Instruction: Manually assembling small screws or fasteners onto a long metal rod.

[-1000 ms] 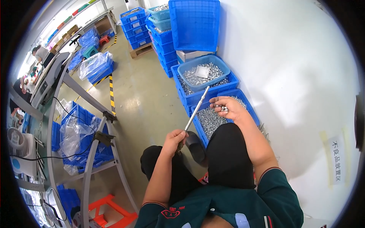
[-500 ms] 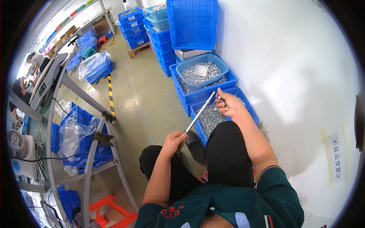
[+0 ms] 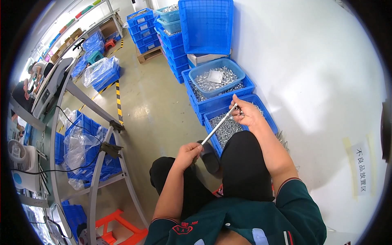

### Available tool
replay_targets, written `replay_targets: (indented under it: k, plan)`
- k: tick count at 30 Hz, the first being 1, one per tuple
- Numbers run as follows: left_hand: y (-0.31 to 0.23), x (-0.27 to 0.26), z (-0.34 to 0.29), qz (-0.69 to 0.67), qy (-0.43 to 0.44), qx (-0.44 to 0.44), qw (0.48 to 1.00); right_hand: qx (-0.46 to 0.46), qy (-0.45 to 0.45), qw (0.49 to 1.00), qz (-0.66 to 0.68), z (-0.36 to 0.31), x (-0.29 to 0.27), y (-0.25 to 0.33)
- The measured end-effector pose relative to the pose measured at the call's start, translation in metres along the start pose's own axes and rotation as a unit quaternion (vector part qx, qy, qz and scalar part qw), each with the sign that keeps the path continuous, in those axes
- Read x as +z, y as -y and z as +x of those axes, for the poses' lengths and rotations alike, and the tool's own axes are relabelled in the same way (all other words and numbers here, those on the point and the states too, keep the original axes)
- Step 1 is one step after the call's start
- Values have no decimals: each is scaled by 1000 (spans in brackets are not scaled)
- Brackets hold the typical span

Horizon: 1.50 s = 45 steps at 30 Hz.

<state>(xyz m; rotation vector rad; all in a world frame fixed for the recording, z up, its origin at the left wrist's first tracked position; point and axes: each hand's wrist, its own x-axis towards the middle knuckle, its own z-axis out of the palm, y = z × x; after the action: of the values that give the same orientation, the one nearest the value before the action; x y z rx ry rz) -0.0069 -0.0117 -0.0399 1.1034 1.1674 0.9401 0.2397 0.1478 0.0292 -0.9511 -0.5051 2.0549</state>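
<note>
My left hand [image 3: 189, 154] is closed around the lower end of a thin silver metal rod [image 3: 216, 127], which slants up to the right. The rod's far tip meets the fingers of my right hand [image 3: 246, 114]. Those fingers are curled around several small shiny metal fittings [image 3: 241, 112], too small to name more exactly. Just below my right hand is a blue crate [image 3: 270, 116] full of similar small metal parts [image 3: 227, 131].
Behind it stand another blue crate [image 3: 250, 87] and a light-blue basket [image 3: 241, 72] of metal parts with a white card [image 3: 215, 76]. A white wall [image 3: 310, 81] rises on the right. A grey-framed workbench [image 3: 98, 171] and an orange stool [image 3: 122, 226] are on the left.
The rod's tip has moved right and slightly down to meet the fingers of my right hand. My left hand has shifted slightly right; the right has barely moved.
</note>
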Motion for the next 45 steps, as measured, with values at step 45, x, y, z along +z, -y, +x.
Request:
replay_targets:
  k: [45]
  plan:
    - [-8,-1,-5,-11,4,-15,1000,13,24,995,-98,-9,5,2]
